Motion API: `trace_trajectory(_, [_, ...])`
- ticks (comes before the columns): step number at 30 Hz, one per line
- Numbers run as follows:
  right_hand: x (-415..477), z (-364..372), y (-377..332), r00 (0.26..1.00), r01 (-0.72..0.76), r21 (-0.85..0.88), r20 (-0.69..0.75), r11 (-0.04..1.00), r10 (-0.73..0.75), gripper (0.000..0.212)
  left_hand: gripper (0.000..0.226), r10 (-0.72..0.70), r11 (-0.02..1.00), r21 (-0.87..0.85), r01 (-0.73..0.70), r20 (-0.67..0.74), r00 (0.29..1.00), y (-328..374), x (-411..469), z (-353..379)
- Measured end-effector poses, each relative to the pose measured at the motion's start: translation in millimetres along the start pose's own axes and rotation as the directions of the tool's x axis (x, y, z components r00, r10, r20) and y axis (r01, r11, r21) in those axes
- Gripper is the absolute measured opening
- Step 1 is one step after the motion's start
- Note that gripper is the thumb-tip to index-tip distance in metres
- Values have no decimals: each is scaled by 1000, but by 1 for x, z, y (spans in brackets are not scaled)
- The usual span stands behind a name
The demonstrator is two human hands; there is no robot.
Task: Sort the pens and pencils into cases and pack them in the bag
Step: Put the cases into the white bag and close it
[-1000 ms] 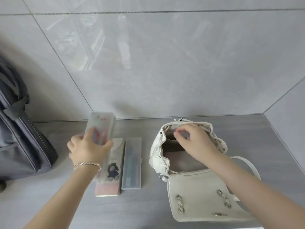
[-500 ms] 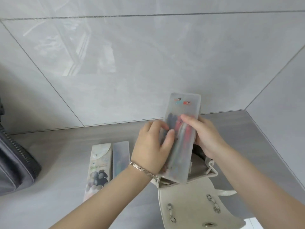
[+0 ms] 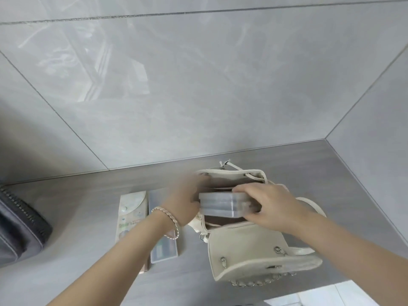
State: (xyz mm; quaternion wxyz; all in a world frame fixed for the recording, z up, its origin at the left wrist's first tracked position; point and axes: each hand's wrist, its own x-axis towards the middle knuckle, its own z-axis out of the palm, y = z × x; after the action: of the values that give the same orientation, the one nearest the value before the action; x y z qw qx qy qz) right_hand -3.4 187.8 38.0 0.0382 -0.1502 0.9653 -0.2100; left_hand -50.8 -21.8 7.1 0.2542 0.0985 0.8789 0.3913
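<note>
The right hand (image 3: 271,206), fingers curled round it, is holding the frosted pencil case (image 3: 227,205) across the open mouth of the cream bag (image 3: 247,250), while the left hand (image 3: 185,199) is too blurred to read; packing is seemingly underway, next needing the case tipped inside.

One view only, worn on head. Faces forward and down across counter (image 3: 309,173) toward tiled wall (image 3: 198,96), wall corner off right. Close range: both forearms rise from bottom edge; left hand (image 3: 185,199), blurred, and right hand (image 3: 271,204) sit just below centre. Wide-angle lens; grout lines run slanted. Wall fills upper half, counter lower.
</note>
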Motion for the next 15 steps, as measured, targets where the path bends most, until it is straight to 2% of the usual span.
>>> trace_trajectory(3, [13, -3, -6, 994, -9, -166, 109, 986, 27, 40, 76, 15, 999, -43, -12, 81, 997, -1, 0, -7])
trace_trajectory(7, [42, 21, -16, 963, 57, -448, 260, 892, 69, 38, 85, 70, 998, -12, -69, 46, 997, 5, -3, 0])
trace_trajectory(9, [52, 53, -28, 932, 72, -526, 339, 848, 131, 36, 84, 68, 998, -10, -68, 13, 998, 7, -5, 7])
trace_trajectory(12, [60, 82, -42, 891, 33, -511, 404, 859, 206, 41, 80, 53, 998, -31, -55, -56, 997, 3, -6, 13])
trace_trajectory(15, [52, 81, -37, 886, -2, -380, 428, 925, 178, 54, 78, 42, 996, -80, -47, -56, 998, -3, -3, 11])
